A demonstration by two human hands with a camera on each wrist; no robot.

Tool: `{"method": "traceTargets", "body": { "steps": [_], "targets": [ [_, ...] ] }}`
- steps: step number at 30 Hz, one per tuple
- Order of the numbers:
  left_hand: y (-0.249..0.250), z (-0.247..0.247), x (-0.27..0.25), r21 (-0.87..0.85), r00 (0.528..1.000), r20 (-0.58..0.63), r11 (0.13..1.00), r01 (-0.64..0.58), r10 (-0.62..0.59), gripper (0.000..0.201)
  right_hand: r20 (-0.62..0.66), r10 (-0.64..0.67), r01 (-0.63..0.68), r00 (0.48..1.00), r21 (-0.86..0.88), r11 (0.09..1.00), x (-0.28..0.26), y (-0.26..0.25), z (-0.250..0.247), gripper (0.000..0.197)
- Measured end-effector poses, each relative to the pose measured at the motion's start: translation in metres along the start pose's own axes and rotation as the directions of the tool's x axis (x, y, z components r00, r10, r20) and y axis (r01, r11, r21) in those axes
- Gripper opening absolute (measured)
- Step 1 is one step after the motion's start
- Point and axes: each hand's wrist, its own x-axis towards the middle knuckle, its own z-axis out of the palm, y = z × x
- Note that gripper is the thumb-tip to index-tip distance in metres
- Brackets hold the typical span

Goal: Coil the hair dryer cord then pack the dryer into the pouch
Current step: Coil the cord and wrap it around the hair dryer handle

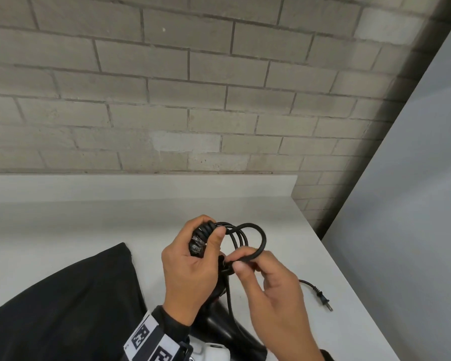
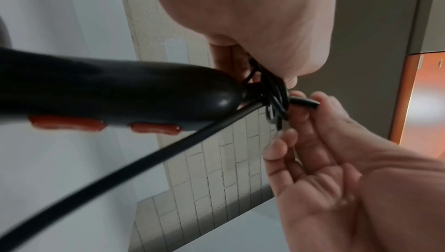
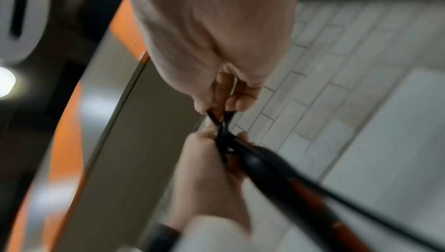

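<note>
Over the white table (image 1: 94,225) my left hand (image 1: 206,237) grips a bundle of black cord loops (image 1: 253,230) at the end of the hair dryer's handle. My right hand (image 1: 238,261) pinches one loop of the cord between thumb and forefinger, right beside the left thumb. The black hair dryer (image 1: 219,324) hangs below my hands, its handle (image 2: 108,88) showing red buttons in the left wrist view. A free stretch of cord ends in the plug (image 1: 323,299), which lies on the table to the right. The black pouch (image 1: 63,308) lies flat at the lower left.
A brick wall (image 1: 193,87) rises behind a low white ledge (image 1: 141,186) at the table's back. The table's right edge (image 1: 349,282) runs diagonally, with a grey panel (image 1: 414,204) beyond it. A marker band (image 1: 151,340) wraps my left wrist.
</note>
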Motion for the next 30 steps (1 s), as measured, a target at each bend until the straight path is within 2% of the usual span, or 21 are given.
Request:
{"method": "traceTargets", "body": {
  "steps": [1, 2, 3, 4, 5, 6, 7, 8, 9, 10, 11, 12, 13, 15, 17, 19, 21, 23, 26, 30],
  "targets": [
    [0.002, 0.0, -0.001, -0.013, 1.0, -0.001, 1.0, 0.007, -0.007, 0.019, 0.003, 0.097, -0.096, 0.995, 0.168, 0.981, 0.001, -0.005, -0.003, 0.009],
    [0.004, 0.0, -0.001, -0.032, 1.0, -0.005, 0.999, 0.016, -0.016, 0.019, 0.003, 0.18, -0.169, 0.984, 0.35, 0.921, 0.004, -0.013, -0.006, 0.007],
    [0.005, 0.0, -0.001, -0.051, 0.999, -0.014, 0.998, 0.028, -0.029, 0.018, 0.032, 0.269, -0.244, 0.962, 0.538, 0.807, 0.006, -0.017, -0.012, 0.013],
    [0.005, -0.001, 0.0, -0.061, 0.999, -0.026, 0.997, 0.039, -0.041, 0.017, 0.106, 0.323, -0.294, 0.94, 0.73, 0.617, 0.008, -0.02, -0.021, 0.018],
    [0.004, -0.002, 0.001, -0.064, 0.998, -0.036, 0.997, 0.047, -0.049, 0.016, 0.211, 0.33, -0.328, 0.92, 0.875, 0.356, 0.01, -0.021, -0.031, 0.02],
    [0.003, -0.004, 0.003, -0.062, 0.998, -0.042, 0.997, 0.05, -0.053, 0.015, 0.341, 0.299, -0.387, 0.891, 0.916, 0.108, 0.013, -0.025, -0.041, 0.027],
    [0.002, -0.005, 0.005, -0.056, 0.998, -0.041, 0.997, 0.047, -0.049, 0.015, 0.431, 0.238, -0.441, 0.87, 0.898, -0.014, 0.014, -0.026, -0.052, 0.035],
    [0.002, -0.006, 0.007, -0.044, 0.999, -0.035, 0.998, 0.038, -0.039, 0.015, 0.458, 0.225, -0.468, 0.86, 0.883, -0.011, 0.013, -0.023, -0.061, 0.038],
    [0.002, -0.006, 0.008, -0.03, 0.999, -0.031, 0.999, 0.031, -0.032, 0.015, 0.468, 0.244, -0.492, 0.849, 0.869, 0.045, 0.012, -0.022, -0.066, 0.04],
    [0.002, -0.006, 0.008, -0.022, 0.999, -0.031, 0.999, 0.03, -0.031, 0.016, 0.446, 0.294, -0.496, 0.845, 0.859, 0.124, 0.01, -0.018, -0.07, 0.052],
    [0.003, -0.006, 0.009, -0.021, 0.999, -0.034, 0.999, 0.034, -0.035, 0.016, 0.372, 0.337, -0.464, 0.865, 0.848, 0.255, 0.006, -0.012, -0.069, 0.066],
    [0.004, -0.006, 0.009, -0.023, 0.998, -0.04, 0.999, 0.038, -0.039, 0.017, 0.287, 0.328, -0.406, 0.9, 0.825, 0.393, 0.003, -0.011, -0.064, 0.074],
    [0.004, -0.007, 0.009, -0.025, 0.998, -0.045, 0.999, 0.042, -0.043, 0.016, 0.214, 0.282, -0.334, 0.935, 0.793, 0.509, -0.001, -0.008, -0.056, 0.077],
    [0.003, -0.008, 0.009, -0.026, 0.997, -0.059, 0.998, 0.05, -0.051, 0.015, 0.157, 0.197, -0.247, 0.968, 0.736, 0.63, -0.01, 0.014, -0.04, 0.082],
    [0.004, -0.009, 0.01, -0.031, 0.995, -0.079, 0.998, 0.057, -0.059, 0.014, 0.151, 0.148, -0.211, 0.977, 0.634, 0.744, -0.021, 0.033, -0.025, 0.092],
    [0.006, -0.008, 0.009, -0.028, 0.995, -0.085, 0.998, 0.052, -0.054, 0.013, 0.207, 0.055, -0.149, 0.977, 0.473, 0.869, -0.032, 0.05, -0.009, 0.094],
    [0.009, -0.006, 0.006, -0.027, 0.996, -0.072, 0.999, 0.041, -0.043, 0.014, 0.177, 0.015, -0.071, 0.984, 0.318, 0.946, -0.04, 0.056, 0.003, 0.093],
    [0.01, -0.004, 0.002, -0.015, 0.998, -0.053, 1.0, 0.015, -0.016, 0.014, 0.075, -0.062, 0.049, 0.995, 0.154, 0.987, -0.037, 0.056, 0.009, 0.081],
    [0.012, -0.001, -0.002, 0.043, 0.999, -0.033, 0.999, -0.027, 0.028, 0.015, -0.019, -0.252, 0.252, 0.967, -0.006, 0.968, -0.023, 0.052, 0.013, 0.062],
    [0.011, 0.0, -0.003, 0.038, 0.999, -0.039, 0.999, 0.002, -0.001, 0.014, -0.106, -0.302, 0.298, 0.947, -0.057, 0.953, -0.015, 0.043, 0.016, 0.037]
  ]
}}
